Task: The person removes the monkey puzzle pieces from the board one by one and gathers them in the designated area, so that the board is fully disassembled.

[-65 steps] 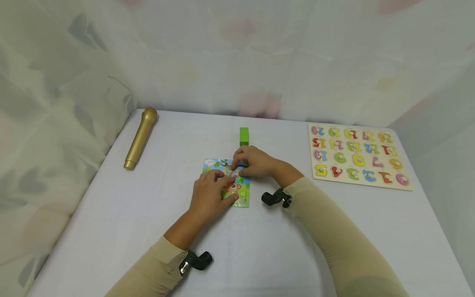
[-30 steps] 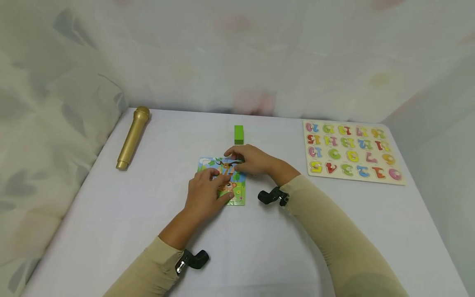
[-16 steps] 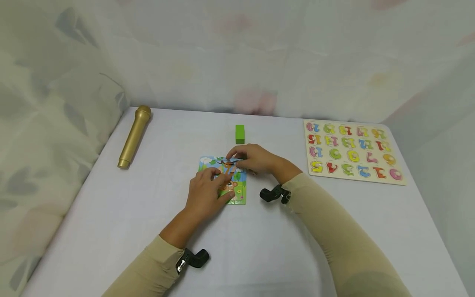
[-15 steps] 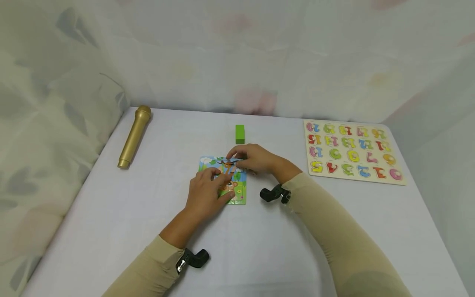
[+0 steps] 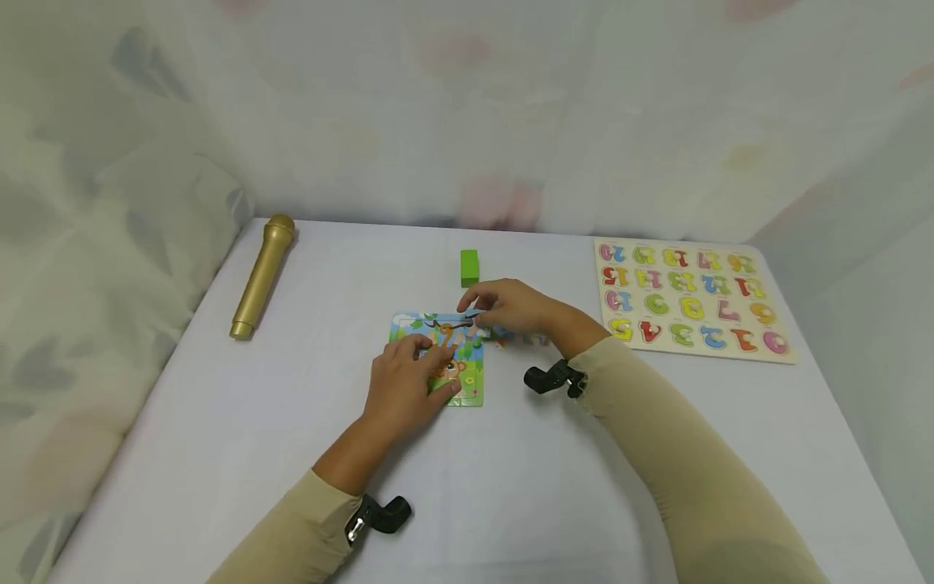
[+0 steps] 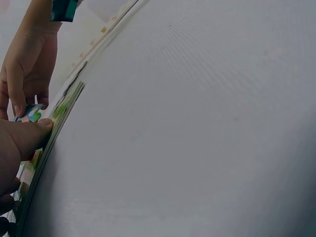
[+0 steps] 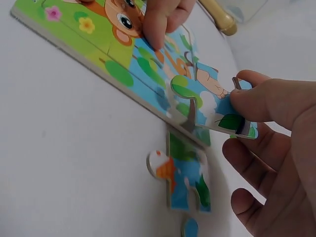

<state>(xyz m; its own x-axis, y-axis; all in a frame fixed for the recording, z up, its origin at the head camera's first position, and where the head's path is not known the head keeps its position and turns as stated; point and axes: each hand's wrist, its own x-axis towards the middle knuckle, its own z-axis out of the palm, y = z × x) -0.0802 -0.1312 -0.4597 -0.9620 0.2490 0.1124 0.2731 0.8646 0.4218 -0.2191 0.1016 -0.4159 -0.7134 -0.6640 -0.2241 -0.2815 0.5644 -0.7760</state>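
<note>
A picture puzzle board (image 5: 473, 377) with a cartoon monkey lies mid-table in the head view. My left hand (image 5: 404, 385) rests on its left and lower part, the thumb on the near edge and the fingertips on the picture. Above the board's far right corner, my right hand (image 5: 521, 307) pinches a blue-and-green puzzle piece (image 7: 212, 106) between thumb and fingers. In the right wrist view this piece is tilted and held over the board. A loose puzzle piece (image 7: 185, 170) lies on the table beside the board, with part of a blue piece (image 7: 190, 227) below it.
A green block (image 5: 469, 268) stands beyond the puzzle. At the far left lies a gold microphone (image 5: 263, 280). The number puzzle board (image 5: 696, 300) is at the far right. Cloth walls border the back and sides of the white table (image 5: 467, 503).
My right hand has shifted a little to the right, the puzzle piece still in its fingers. Loose pieces beneath that hand show more now. The left hand stays on the board.
</note>
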